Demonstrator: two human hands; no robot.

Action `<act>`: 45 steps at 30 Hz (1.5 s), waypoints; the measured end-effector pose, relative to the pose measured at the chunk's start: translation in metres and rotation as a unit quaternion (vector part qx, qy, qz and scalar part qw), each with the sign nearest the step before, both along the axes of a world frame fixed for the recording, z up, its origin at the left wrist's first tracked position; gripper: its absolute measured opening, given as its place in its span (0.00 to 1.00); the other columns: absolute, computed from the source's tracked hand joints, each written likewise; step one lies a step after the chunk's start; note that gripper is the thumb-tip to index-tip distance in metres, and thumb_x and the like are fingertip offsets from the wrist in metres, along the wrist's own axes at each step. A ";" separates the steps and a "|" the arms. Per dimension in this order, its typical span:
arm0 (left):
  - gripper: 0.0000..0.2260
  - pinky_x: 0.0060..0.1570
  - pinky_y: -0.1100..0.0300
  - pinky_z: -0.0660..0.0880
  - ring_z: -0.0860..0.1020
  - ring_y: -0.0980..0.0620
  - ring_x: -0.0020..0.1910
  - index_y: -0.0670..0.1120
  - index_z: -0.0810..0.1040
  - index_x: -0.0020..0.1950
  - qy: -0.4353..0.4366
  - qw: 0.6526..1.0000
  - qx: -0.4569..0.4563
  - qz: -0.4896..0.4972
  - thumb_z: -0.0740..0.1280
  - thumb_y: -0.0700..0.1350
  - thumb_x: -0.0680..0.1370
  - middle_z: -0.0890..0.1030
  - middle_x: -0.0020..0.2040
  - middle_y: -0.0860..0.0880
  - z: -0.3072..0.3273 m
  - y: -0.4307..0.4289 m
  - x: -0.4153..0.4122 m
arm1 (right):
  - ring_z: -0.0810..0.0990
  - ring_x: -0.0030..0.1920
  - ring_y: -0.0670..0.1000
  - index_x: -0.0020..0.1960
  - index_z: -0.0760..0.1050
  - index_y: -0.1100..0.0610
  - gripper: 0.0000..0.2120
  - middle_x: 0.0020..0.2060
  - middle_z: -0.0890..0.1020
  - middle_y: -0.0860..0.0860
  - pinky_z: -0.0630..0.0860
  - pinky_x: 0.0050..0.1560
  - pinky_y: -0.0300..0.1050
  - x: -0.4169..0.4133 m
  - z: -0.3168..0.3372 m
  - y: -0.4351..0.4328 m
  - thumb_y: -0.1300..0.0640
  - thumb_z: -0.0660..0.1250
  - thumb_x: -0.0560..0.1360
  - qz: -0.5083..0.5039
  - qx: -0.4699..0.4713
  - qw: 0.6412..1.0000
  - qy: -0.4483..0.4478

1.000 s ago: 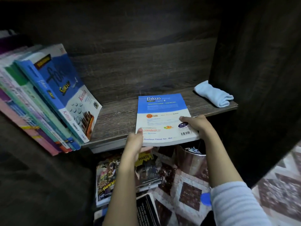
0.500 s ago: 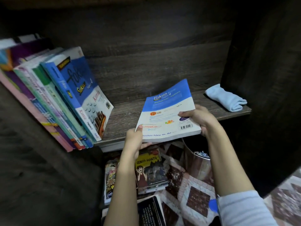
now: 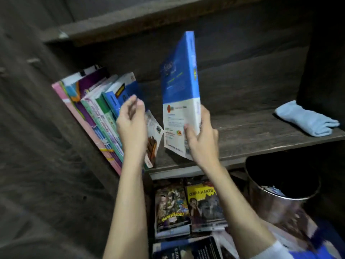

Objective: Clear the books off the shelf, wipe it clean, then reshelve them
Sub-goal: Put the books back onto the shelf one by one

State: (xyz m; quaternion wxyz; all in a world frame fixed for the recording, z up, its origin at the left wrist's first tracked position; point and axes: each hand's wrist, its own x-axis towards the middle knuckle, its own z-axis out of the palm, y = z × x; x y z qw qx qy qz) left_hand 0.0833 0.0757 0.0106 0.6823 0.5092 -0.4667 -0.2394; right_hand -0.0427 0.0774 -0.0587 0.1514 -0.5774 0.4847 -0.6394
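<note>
A dark wood-grain shelf [image 3: 252, 131] fills most of the view, with a matching back panel behind it and another board above. At its left end a row of colourful paperbacks [image 3: 97, 109] leans leftward against the side wall, spines facing outward; the outermost one has a blue-and-white cover.

Below the shelf's right end stands a round shiny metal bin [image 3: 276, 204], whose contents are too blurred to make out.

Near the middle of the shelf, just right of the leaning row and apart from it, a blue-and-white paperback [image 3: 179, 86] stands nearly upright, slightly tilted. Its lower corner is close to the front edge, and I cannot tell whether it touches the board.

At the far right end of the shelf, near the front edge, lies a light blue folded cloth [image 3: 306, 120].

On the floor beneath the shelf two comic books [image 3: 171, 208] lie side by side, the right one with a yellow title band. A black-covered book [image 3: 186, 249] lies nearer the person.

The right hand [image 3: 202, 139] grips the upright paperback at its lower white part, thumb pressed on the cover and fingers [image 3: 205, 113] curled round the spine edge.

The left hand [image 3: 131, 124] is in front of the outermost leaning book. Its fingers [image 3: 134, 103] are loosely bent and slightly spread, holding nothing, and blur hides whether they touch the cover.
</note>
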 end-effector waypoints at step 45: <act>0.21 0.71 0.38 0.46 0.66 0.50 0.69 0.46 0.69 0.66 -0.510 0.828 -0.092 0.213 0.64 0.47 0.73 0.73 0.64 0.52 0.002 -0.020 0.069 | 0.52 0.74 0.48 0.76 0.56 0.45 0.30 0.74 0.62 0.43 0.51 0.67 0.46 0.061 -0.092 -0.043 0.42 0.61 0.77 0.172 0.247 0.883 0.360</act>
